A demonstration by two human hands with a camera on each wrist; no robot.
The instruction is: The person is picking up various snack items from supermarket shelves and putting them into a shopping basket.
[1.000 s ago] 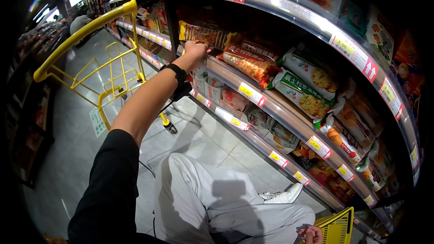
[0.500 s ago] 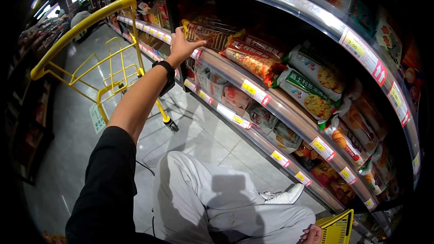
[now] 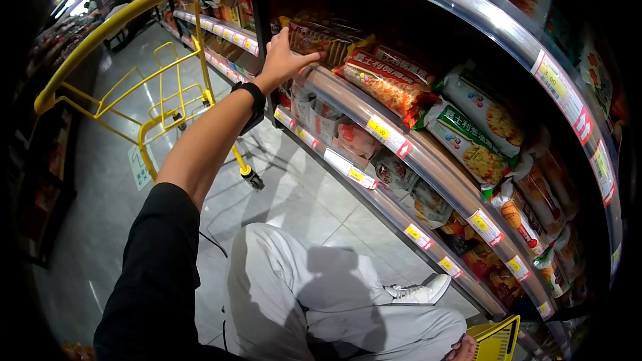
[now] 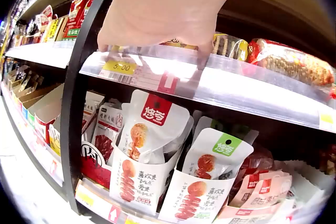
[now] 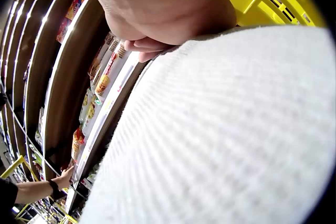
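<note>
1. Shifted left hand (image 3: 284, 63) beside black post (image 3: 259, 13), from front of biscuit pack (image 3: 334, 42) to its left end since a second ago; with thumb and fingers spread wide against it.
2. Lies, for biscuit pack, behind shelf edge (image 3: 344, 97), with dark room above.
3. Followed just right by red pack (image 3: 381, 80).
4. Rests right hand (image 3: 463, 347) on trousers (image 3: 267, 281), near yellow basket (image 3: 498, 334); cannot tell if gripping.

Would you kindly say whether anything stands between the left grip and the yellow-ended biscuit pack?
Nothing visible does: the left grip reaches over the front rail to the yellow-ended pack; the red packet lies beside that pack.
</note>
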